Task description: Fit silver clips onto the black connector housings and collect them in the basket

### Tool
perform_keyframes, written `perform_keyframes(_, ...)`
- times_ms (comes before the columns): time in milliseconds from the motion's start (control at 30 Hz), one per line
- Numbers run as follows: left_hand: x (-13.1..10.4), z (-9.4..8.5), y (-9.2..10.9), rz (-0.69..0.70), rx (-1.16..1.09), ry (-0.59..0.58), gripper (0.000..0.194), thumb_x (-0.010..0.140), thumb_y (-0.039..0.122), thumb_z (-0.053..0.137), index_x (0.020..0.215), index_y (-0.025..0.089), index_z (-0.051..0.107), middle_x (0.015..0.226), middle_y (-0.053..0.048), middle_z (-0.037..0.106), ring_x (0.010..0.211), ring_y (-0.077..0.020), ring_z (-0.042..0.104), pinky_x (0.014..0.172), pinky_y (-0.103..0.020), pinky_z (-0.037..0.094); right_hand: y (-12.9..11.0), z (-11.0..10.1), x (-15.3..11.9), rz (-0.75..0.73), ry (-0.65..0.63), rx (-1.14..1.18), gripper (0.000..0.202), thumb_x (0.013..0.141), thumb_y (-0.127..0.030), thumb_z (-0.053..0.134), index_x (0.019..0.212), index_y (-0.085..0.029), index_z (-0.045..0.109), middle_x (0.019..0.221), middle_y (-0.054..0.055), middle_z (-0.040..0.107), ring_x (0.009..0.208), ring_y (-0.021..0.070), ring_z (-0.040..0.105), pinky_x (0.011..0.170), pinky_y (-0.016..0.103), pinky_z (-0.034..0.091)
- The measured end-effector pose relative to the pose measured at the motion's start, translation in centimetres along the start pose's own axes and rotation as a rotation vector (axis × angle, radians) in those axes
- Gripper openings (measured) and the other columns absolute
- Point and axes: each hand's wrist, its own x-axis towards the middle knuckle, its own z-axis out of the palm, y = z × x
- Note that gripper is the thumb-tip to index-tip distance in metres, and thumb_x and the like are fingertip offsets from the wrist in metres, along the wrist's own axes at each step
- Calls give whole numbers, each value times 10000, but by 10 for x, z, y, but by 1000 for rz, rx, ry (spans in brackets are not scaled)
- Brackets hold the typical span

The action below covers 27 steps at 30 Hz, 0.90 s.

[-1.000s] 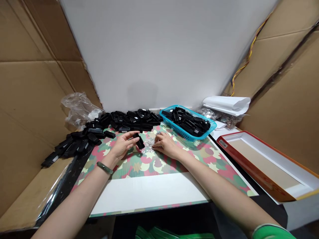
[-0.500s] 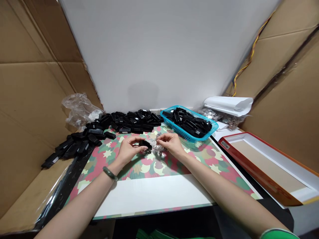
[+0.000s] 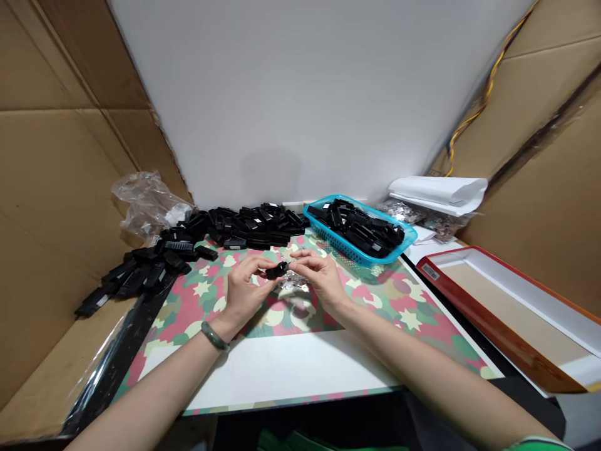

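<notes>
Between the thumb and fingers of my left hand (image 3: 248, 279) is a small black plastic part (image 3: 277, 270), tilted above the table. My right hand (image 3: 319, 275) is pinched at the right end of that part, around a tiny piece that I cannot make out clearly. Below and just behind both hands lies a heap of small shiny metal pieces (image 3: 295, 283) on the patterned sheet. A dark green bangle (image 3: 215, 336) sits on my left wrist.
Many black plastic parts (image 3: 253, 225) lie piled along the back and left. A blue basket (image 3: 359, 258) holds more of them. On the right are an open box lid (image 3: 498, 313), bagged metal pieces (image 3: 399, 210) and white paper (image 3: 439, 193). Cardboard walls (image 3: 61, 207) stand at the sides.
My right hand has moved from the metal heap to the end of the black part. My left hand has turned the part and shifted slightly right.
</notes>
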Motion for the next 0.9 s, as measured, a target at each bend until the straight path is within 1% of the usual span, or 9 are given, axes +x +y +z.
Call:
perform_keyframes(100, -3, 4, 5, 30, 18, -19, 121, 689, 283, 805, 759, 227, 722, 815, -71, 708, 808, -234, 625, 686, -324, 491, 3, 7, -6, -29, 11, -62, 145, 738, -354, 779, 673, -225, 765, 1187, 86, 638, 1229, 284, 524, 1023, 424, 407)
perform_keyframes(200, -4, 7, 8, 44, 42, -6, 53, 708, 226, 751, 745, 226, 713, 778, -60, 700, 764, -220, 609, 656, -314, 474, 3, 11, -11, -33, -26, -112, 150, 773, -360, 764, 699, -229, 775, 1324, 77, 593, 1294, 290, 490, 1095, 442, 354)
perform_keyframes(300, -4, 8, 8, 56, 68, 0, 44, 718, 200, 714, 754, 223, 703, 765, -51, 691, 721, -203, 593, 624, -300, 459, 2, 12, -13, -6, -83, -113, 156, 798, -370, 746, 728, -234, 777, 1385, 63, 564, 1306, 287, 493, 1093, 437, 380)
perform_keyframes(433, -4, 8, 6, 60, 84, -21, 26, 747, 214, 693, 772, 218, 687, 770, -39, 673, 668, -176, 569, 611, -289, 454, 2, 10, -13, 16, -134, -66, 182, 799, -416, 746, 746, -246, 779, 1418, 56, 537, 1312, 297, 483, 1029, 444, 457)
perform_keyframes(567, -6, 8, 4, 94, 88, -14, 32, 751, 218, 706, 775, 213, 685, 763, -36, 665, 697, -178, 589, 638, -287, 468, 7, 10, -12, -34, -167, -99, 195, 811, -424, 743, 770, -238, 786, 1438, 63, 521, 1336, 303, 459, 1077, 457, 408)
perform_keyframes(667, -7, 8, 1, 135, 82, 7, 27, 747, 193, 704, 767, 206, 693, 768, -37, 678, 705, -175, 607, 649, -284, 487, 11, 10, -12, -201, -158, -268, 160, 865, -375, 697, 825, -245, 780, 1438, 66, 526, 1324, 287, 465, 1104, 486, 354)
perform_keyframes(767, -7, 8, -2, 144, 35, 17, 54, 718, 186, 731, 767, 194, 710, 766, -36, 702, 720, -176, 627, 664, -285, 505, 12, 7, -10, -485, -151, -548, 151, 913, -323, 637, 880, -241, 759, 1432, 87, 527, 1263, 281, 499, 1063, 517, 356)
perform_keyframes(833, -5, 8, -3, 56, -49, 17, 103, 687, 194, 765, 782, 186, 728, 786, -41, 721, 742, -177, 643, 684, -288, 519, 9, 4, -10, -641, -144, -686, 152, 929, -299, 608, 922, -232, 744, 1396, 109, 551, 1197, 277, 539, 1012, 512, 380)
perform_keyframes(900, -2, 7, -3, -119, -172, -14, 189, 641, 221, 815, 812, 181, 746, 818, -48, 740, 741, -178, 655, 678, -287, 530, 5, 1, -9, -735, -101, -724, 151, 937, -273, 585, 959, -229, 728, 1304, 115, 609, 1135, 262, 576, 963, 485, 408)
